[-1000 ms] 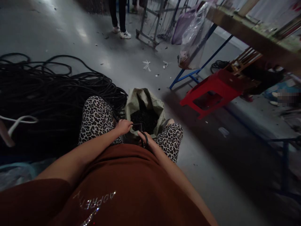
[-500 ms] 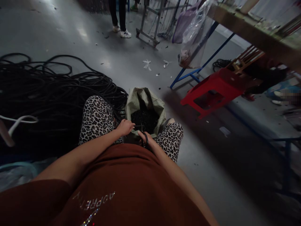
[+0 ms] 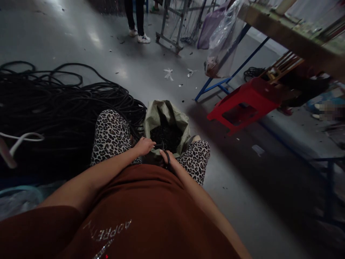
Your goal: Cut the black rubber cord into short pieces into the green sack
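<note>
Between my knees stands a pale woven sack [image 3: 185, 120], its mouth wide, with small dark pieces [image 3: 172, 135] inside. My right hand [image 3: 165, 156] grips a pair of scissors [image 3: 168, 158] with black handle loops; the blades point up over the near rim of the sack. Just left of them my left hand [image 3: 145, 145] is closed on a black cable [image 3: 159, 145], whose short end sticks out past the fingertips close to the blades. Dim light hides whether the blades touch the cable.
A big heap of black cable coils [image 3: 67, 93] covers the floor at left. To the right are a red plastic stool [image 3: 242, 104] and a workbench [image 3: 291, 28] with a clear bag [image 3: 223, 43] hanging from it. A person's legs [image 3: 136, 18] and a metal trolley [image 3: 172, 28] are farther off.
Both hands have shifted very slightly to the right. The cable end now shows more plainly beside the scissor blades. Everything around has stayed put.
</note>
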